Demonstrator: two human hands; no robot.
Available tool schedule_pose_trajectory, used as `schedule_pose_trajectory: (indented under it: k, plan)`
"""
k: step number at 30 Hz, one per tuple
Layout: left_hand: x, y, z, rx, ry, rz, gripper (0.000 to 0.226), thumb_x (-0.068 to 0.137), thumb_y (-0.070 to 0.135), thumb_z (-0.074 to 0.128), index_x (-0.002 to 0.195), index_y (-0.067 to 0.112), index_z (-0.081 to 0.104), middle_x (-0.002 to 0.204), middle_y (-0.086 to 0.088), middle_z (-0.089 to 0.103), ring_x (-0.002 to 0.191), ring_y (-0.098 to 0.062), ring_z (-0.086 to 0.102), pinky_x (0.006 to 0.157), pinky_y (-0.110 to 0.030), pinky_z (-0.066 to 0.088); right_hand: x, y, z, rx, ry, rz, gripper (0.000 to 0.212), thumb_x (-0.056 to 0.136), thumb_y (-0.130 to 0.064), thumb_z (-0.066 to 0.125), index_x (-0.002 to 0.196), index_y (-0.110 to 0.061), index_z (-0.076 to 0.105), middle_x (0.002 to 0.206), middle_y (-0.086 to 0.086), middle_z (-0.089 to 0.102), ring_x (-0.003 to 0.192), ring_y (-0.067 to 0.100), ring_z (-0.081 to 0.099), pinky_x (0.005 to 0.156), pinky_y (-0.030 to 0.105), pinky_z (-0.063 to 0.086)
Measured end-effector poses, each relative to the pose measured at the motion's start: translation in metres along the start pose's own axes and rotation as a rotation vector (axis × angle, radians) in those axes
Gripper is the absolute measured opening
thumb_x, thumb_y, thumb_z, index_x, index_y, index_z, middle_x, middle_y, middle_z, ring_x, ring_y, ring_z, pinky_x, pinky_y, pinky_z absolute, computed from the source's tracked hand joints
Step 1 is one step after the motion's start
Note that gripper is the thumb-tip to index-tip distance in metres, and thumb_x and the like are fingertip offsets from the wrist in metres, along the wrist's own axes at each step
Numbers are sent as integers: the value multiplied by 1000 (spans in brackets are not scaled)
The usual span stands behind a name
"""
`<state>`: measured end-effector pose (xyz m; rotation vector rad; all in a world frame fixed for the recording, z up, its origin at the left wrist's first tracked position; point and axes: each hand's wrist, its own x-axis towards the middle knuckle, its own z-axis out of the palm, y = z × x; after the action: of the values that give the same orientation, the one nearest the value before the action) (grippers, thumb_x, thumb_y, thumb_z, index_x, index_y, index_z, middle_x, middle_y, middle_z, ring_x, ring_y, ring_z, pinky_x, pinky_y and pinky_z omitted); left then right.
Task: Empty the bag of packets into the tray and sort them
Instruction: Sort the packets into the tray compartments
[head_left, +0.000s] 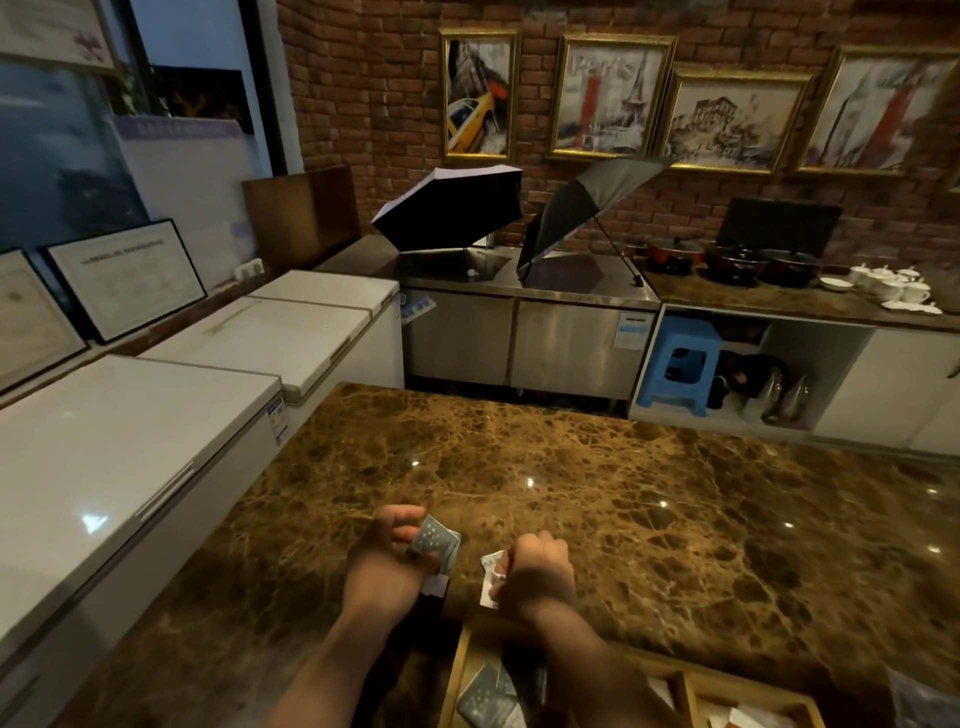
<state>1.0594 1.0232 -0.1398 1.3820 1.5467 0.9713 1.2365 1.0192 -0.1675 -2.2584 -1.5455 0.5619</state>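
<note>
My left hand (387, 558) is closed around a small stack of grey dotted packets (435, 540), held above the marble counter. A white packet (491, 574) is gripped in my right hand (537, 571), just right of the left hand. Below both forearms sits a wooden tray (451, 675) with dividers at the counter's near edge. One compartment holds grey dotted packets (488, 701), and another to the right holds white packets (748, 719). My right forearm hides part of the tray. A crumpled translucent bag (922, 699) lies at the bottom right.
The brown marble counter (597, 493) stretches ahead. White chest freezers (130, 415) line the left side. Beyond stand a steel cabinet with two open umbrellas (452, 208), a blue stool (680, 364), pots and white cups on a far counter.
</note>
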Motion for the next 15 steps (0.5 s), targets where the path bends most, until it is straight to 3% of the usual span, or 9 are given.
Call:
schedule_pose_trajectory:
  k: [3, 6, 8, 11, 15]
  plan:
    - [4, -3, 2, 12, -9, 0, 50, 78, 1, 81, 120, 19, 60, 96, 0, 71, 84, -5, 66, 66, -17, 51, 5, -2, 0, 17, -8, 8, 20, 93, -29, 63, 110, -19, 62, 123, 3, 59, 121, 25, 46, 101, 34, 43]
    - [7, -2, 5, 2, 2, -5, 49, 74, -1, 82, 114, 21, 64, 93, 1, 72, 83, -10, 69, 65, -19, 52, 2, -5, -1, 96, -11, -6, 5, 91, -20, 56, 91, -20, 60, 114, 4, 61, 108, 24, 55, 94, 35, 48]
    - [8, 0, 8, -9, -5, -1, 48, 72, -3, 83, 108, 23, 64, 93, -1, 72, 83, -16, 72, 64, -22, 53, -1, -5, -1, 175, -6, -1, 13, 85, -14, 53, 78, -24, 56, 104, 4, 64, 98, 23, 59, 88, 36, 51]
    - [9, 4, 9, -16, -25, 17, 49, 72, -1, 84, 104, 29, 62, 96, -2, 73, 84, -18, 73, 72, -33, 60, -4, 2, -11, 316, 33, 12, 25, 71, -3, 64, 64, -25, 56, 82, -6, 66, 82, 17, 62, 77, 36, 56]
    - [0, 13, 9, -19, -58, 25, 51, 72, 5, 87, 112, 25, 61, 99, -1, 71, 87, -19, 73, 76, -40, 62, -5, 13, -39, 447, 109, 3, 33, 71, -1, 77, 76, -28, 60, 86, -8, 63, 83, 12, 61, 69, 22, 51]
